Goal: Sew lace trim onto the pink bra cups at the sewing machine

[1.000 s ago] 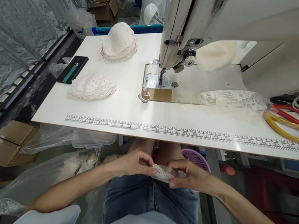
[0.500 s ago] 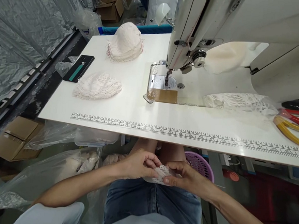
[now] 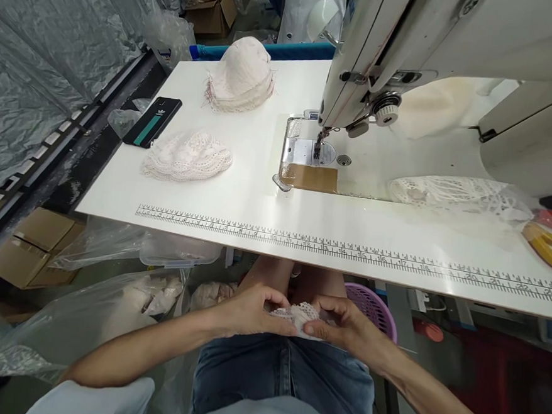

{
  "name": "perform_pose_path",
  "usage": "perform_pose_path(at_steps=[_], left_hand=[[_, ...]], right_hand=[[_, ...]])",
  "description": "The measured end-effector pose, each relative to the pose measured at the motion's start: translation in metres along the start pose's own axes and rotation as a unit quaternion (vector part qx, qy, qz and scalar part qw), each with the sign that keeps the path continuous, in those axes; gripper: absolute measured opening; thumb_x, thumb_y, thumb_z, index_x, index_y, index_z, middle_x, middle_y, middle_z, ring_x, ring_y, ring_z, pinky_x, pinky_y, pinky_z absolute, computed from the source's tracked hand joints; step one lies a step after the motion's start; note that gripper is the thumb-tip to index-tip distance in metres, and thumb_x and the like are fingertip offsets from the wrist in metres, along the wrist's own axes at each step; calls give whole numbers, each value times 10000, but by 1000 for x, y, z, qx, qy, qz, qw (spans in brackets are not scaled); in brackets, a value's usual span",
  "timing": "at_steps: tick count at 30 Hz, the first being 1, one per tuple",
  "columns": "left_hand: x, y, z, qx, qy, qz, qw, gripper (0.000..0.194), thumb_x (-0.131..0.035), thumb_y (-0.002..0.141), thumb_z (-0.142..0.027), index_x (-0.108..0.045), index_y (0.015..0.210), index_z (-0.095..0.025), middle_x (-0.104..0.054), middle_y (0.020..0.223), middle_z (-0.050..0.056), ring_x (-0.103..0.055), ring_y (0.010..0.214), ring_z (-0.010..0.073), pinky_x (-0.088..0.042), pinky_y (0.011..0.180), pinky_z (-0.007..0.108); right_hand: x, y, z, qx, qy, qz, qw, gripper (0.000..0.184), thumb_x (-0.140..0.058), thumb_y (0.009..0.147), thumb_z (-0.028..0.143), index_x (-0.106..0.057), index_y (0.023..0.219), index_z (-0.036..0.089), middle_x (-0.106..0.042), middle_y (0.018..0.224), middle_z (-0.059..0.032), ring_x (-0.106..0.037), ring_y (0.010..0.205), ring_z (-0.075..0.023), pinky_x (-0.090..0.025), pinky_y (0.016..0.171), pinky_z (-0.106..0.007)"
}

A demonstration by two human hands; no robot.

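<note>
A small piece of white lace fabric (image 3: 302, 313) is held over my lap, below the front edge of the sewing table. My left hand (image 3: 262, 311) pinches its left side between thumb and fingers. On the other side, my right hand (image 3: 336, 323) grips the lace with the thumb in front. The fingers partly cover the fabric, so its full shape is hidden. Above my hands stands the sewing machine (image 3: 359, 105), its presser foot (image 3: 318, 148) over the metal needle plate with no fabric under it.
On the white table (image 3: 247, 208) lie a lace piece (image 3: 187, 156), a stack of cream cup shapes (image 3: 242, 72), a phone (image 3: 153, 121) and a lace bundle (image 3: 456, 193). Yellow-handled scissors (image 3: 550, 248) rest at the right. A purple basket (image 3: 375, 312) stands below.
My left fingers have shifted on the lace, and more of its edge shows between my hands. The view has turned slightly, so the table items appear further right.
</note>
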State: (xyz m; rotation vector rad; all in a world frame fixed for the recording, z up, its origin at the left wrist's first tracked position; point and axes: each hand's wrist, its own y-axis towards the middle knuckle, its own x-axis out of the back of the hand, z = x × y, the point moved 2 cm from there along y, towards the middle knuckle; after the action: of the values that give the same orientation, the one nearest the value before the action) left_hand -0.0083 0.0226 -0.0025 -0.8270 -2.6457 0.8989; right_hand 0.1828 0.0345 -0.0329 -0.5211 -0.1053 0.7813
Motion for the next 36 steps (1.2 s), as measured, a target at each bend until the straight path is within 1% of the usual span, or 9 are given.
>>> perform_pose_path(at_steps=[6, 9, 13, 16, 18, 22, 26, 32, 36], left_hand=[[-2, 2, 6, -62, -26, -39, 997, 232, -671, 714, -353, -693, 736, -123, -589, 699, 4, -493, 661, 113, -342, 585, 198], [-3, 1, 5, -54, -39, -52, 996, 242, -684, 699, -345, -700, 806, -128, -633, 760, 22, -536, 713, 137, -376, 634, 206], [-5, 1, 7, -36, -26, -86, 995, 266, -681, 695, -369, -712, 803, -128, -629, 705, 17, -517, 659, 129, -356, 591, 204], [-6, 2, 7, -32, -20, -102, 994, 268, -687, 685, -374, -716, 768, -121, -615, 674, 14, -491, 622, 116, -340, 566, 204], [-6, 2, 7, -31, -25, -100, 994, 275, -687, 686, -383, -718, 767, -122, -621, 685, 18, -492, 621, 115, -342, 565, 204], [-6, 1, 5, -36, -36, -95, 994, 274, -677, 696, -390, -719, 756, -126, -628, 696, 25, -502, 632, 118, -349, 564, 201], [-6, 2, 6, -29, -37, -98, 994, 261, -687, 686, -369, -724, 777, -127, -625, 692, 20, -497, 624, 113, -341, 552, 198], [-8, 2, 7, -17, -28, -98, 995, 264, -692, 675, -365, -723, 764, -118, -602, 641, 11, -469, 583, 98, -315, 523, 197], [-8, 2, 8, 4, -6, -108, 994, 287, -697, 662, -383, -727, 779, -123, -602, 678, 18, -467, 612, 104, -318, 534, 199]], right_hand=[[-1, 1, 3, 5, -11, -11, 1000, 367, -685, 698, 487, -531, 634, 161, -417, 600, 33, -371, 576, -99, -296, 523, -213], [-3, 3, 2, 5, 2, -18, 1000, 372, -685, 702, 481, -508, 626, 164, -406, 600, 39, -356, 568, -89, -277, 508, -204], [-5, 3, 4, 20, 2, -15, 1000, 367, -622, 756, 508, -525, 655, 169, -456, 626, 27, -410, 586, -99, -325, 522, -206], [-4, 0, 7, 62, -34, -35, 997, 279, -609, 791, 462, -566, 833, 190, -535, 753, 1, -501, 708, -135, -402, 617, -222], [-3, -3, 8, 89, -51, -50, 993, 267, -600, 812, 429, -536, 963, 218, -551, 853, -13, -528, 794, -152, -430, 676, -234], [-2, -7, 4, 100, -98, -80, 987, 263, -555, 852, 417, -488, 1039, 244, -544, 884, -20, -531, 787, -156, -444, 659, -242], [-4, -9, 0, 118, -163, -111, 973, 243, -544, 866, 405, -489, 1051, 257, -558, 893, -20, -525, 773, -157, -430, 654, -251], [-8, -7, 1, 183, -206, -95, 957, 137, -506, 904, 324, -519, 1021, 254, -581, 913, -23, -540, 825, -161, -414, 682, -247], [-9, -5, 4, 166, -207, -90, 960, 105, -515, 895, 313, -530, 959, 231, -579, 839, -10, -528, 737, -143, -406, 633, -232]])
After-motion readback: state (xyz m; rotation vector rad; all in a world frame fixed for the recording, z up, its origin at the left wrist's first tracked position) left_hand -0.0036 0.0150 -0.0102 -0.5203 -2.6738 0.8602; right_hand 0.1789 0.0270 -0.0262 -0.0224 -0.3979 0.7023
